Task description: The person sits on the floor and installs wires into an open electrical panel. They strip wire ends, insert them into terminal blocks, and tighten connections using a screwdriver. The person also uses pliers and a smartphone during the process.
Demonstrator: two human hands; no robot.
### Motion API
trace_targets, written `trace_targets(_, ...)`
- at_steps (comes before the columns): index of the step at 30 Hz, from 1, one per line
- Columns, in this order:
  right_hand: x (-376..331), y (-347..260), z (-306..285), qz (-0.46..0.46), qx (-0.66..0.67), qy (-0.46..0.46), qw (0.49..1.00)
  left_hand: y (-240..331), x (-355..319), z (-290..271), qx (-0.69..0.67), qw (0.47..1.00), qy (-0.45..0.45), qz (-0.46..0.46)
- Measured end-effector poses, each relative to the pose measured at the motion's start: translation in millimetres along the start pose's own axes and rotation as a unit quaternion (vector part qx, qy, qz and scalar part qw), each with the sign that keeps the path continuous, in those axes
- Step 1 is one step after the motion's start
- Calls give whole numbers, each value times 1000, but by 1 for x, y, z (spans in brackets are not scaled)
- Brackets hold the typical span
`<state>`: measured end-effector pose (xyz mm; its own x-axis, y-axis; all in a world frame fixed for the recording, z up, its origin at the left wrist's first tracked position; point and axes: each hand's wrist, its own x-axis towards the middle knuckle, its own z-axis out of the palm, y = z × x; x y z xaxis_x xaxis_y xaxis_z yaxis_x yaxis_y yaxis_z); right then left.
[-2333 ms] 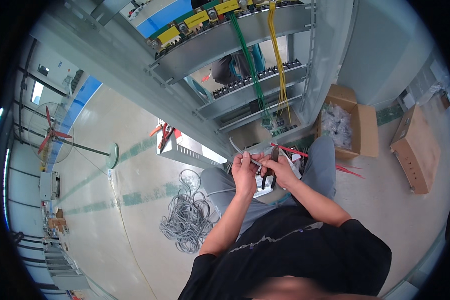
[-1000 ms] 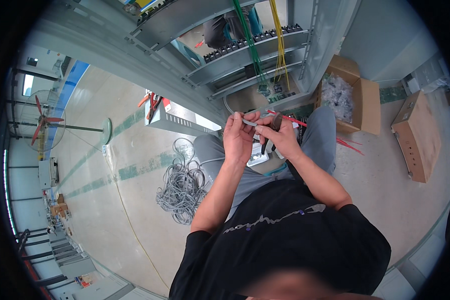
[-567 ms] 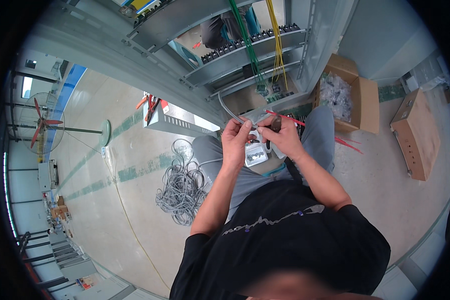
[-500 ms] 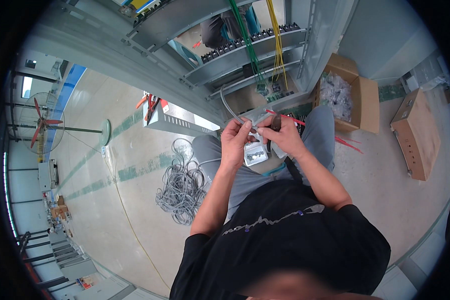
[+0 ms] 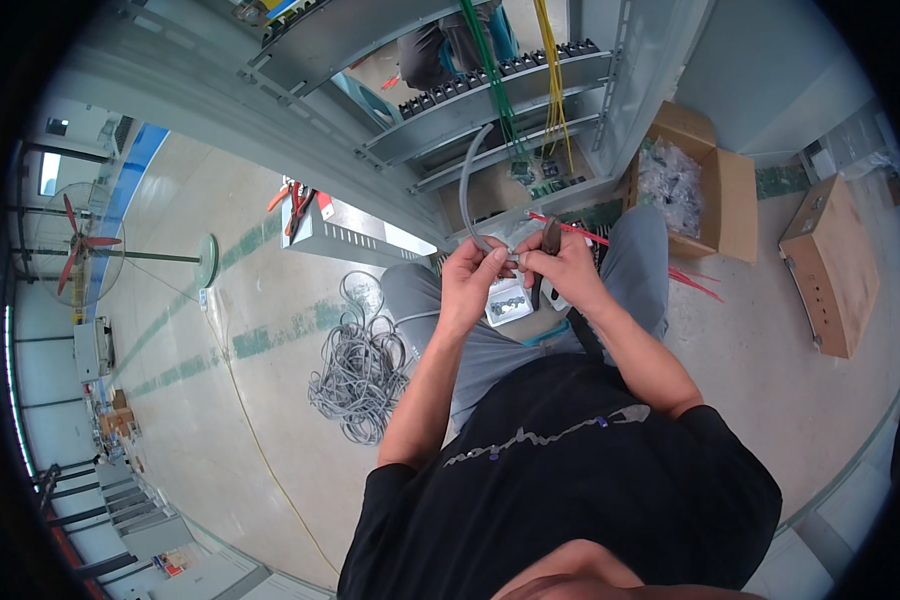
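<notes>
My left hand (image 5: 470, 283) is closed on a thick grey cable (image 5: 466, 190), which arcs up from my fingers toward the cabinet and ends free. Close against it, my right hand (image 5: 570, 275) pinches at the cable's end with thumb and forefinger. A dark-handled hand tool (image 5: 551, 238), which looks like pliers, is also held in the right hand; its working end cannot be made out. Just below the fingers is a small white box (image 5: 511, 316) of little metal parts between my legs. Red wires (image 5: 692, 283) stick out past my right knee.
In front stands an open metal cabinet (image 5: 560, 85) with green wires (image 5: 491, 70) and yellow wires (image 5: 553, 75). Coiled grey cable (image 5: 358, 380) lies on the floor at left, near a perforated metal box (image 5: 320, 240) bearing red-handled tools. At right are an open carton (image 5: 735, 205) and a wooden box (image 5: 838, 270).
The grey cable's free end has swung upward and right, now standing taller before the cabinet. Both hands stay together in nearly the same place, and the tool remains in the right hand.
</notes>
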<state>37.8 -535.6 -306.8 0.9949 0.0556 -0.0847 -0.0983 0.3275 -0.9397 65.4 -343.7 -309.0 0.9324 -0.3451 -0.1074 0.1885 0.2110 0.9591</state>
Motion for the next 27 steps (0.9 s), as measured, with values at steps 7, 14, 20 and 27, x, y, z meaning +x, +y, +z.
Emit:
trace_targets(7,3,12,-5,74,81,-29,994,-3,-1,-9,-195,979,2,-54)
trace_targets(14,41,-26,-21,34,12,1,999,33,-4,-4,389,916,-94,32)
trace_targets(20,71,-51,-28,48,172,-27,984,67,11,-9,411,898,-158,-8)
trace_targets(27,153,-87,-5,-32,128,-45,990,103,67,-19,252,965,-73,-8)
